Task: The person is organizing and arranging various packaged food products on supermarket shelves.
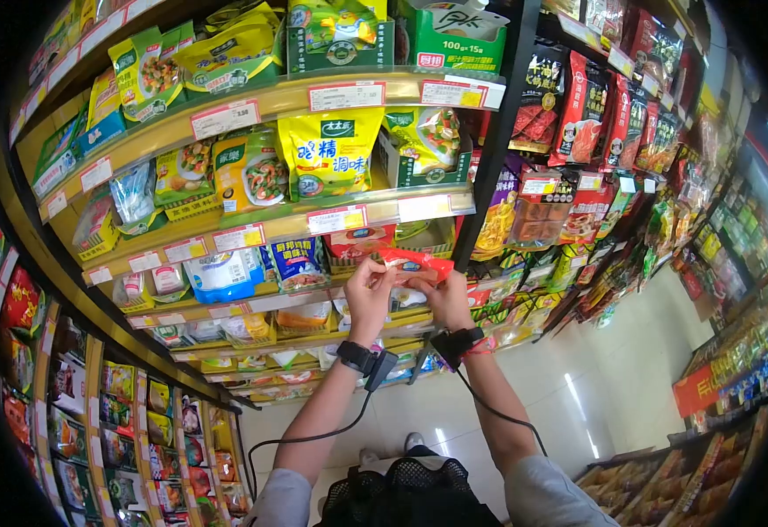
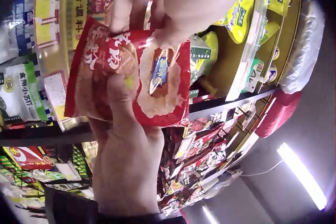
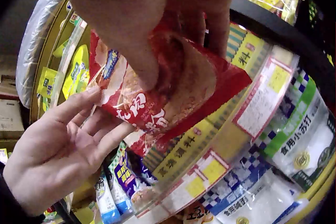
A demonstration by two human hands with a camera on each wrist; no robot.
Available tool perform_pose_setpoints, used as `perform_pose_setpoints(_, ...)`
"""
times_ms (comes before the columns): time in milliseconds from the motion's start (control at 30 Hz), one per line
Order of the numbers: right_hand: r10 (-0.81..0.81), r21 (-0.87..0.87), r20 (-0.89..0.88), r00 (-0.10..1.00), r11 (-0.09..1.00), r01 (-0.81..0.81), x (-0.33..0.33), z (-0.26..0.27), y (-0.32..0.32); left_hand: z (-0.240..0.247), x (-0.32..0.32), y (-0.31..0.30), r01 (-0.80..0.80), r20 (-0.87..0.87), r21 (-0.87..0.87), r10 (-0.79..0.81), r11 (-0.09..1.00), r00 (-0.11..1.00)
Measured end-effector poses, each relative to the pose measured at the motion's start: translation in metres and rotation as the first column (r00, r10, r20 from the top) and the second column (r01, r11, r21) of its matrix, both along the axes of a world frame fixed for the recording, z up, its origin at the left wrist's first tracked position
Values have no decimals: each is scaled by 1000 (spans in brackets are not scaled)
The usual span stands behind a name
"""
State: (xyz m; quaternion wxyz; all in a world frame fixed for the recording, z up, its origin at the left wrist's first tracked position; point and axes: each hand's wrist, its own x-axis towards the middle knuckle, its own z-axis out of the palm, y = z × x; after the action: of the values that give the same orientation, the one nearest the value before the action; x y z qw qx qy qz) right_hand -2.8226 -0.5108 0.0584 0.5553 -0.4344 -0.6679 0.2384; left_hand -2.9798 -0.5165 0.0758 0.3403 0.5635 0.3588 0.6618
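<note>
Although the red packet (image 1: pixel 414 263) was off the shelf (image 1: pixel 287 224), the left hand (image 1: pixel 368 297) and right hand (image 1: pixel 443 300) held it, fingers (image 3: pixel 218 29) pinching its edges, seemingly not yet set down anywhere.

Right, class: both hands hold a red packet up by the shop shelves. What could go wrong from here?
The left hand holds the red packet lightly, fingers nearly straight, so it might slip. The fingers of the right hand dig into it and may crush what is inside. The loose cable under the wrists could catch on the price tags.
</note>
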Motion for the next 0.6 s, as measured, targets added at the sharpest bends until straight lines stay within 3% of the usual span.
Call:
perform_pose_setpoints(33, -31, 85, 37, 999, 996, 28, 13, 3, 5, 3, 9, 5, 45, 46, 24, -46, 999, 998)
perform_pose_setpoints(133, -67, 43, -61, 996, 997, 70, 30, 24, 18, 14, 30, 18, 99, 102, 96, -109, 990, 989)
perform_pose_setpoints(200, -47, 42, -59, 997, 998, 49, 40, 33, 32, 14, 37, 37, 25, -23, 144, -22, 989, 1000)
perform_pose_setpoints(267, -129, 240, 41, 991, 964, 116, 44, 29, 53, 13, 41, 52, -10, -64, 161, 21, 987, 998)
perform_pose_setpoints(333, -123, 243, 34, 992, 964, 111, 39, 27, 59, 11, 38, 58, 22, 45, 111, -28, 994, 999)
perform_pose_setpoints(467, -60, 188, 8, 998, 980, 57, 32, 22, 71, 7, 33, 63, -33, 23, 86, 31, 996, 999)
perform_pose_setpoints(533, 7, 56, -16, 1000, 998, -6, 34, 24, 71, 1, 37, 68, -46, 17, 75, 45, 996, 999)
perform_pose_setpoints(600, -47, 127, 37, 998, 991, 42, 35, 16, 79, 6, 39, 65, -59, 15, 63, 58, 996, 998)
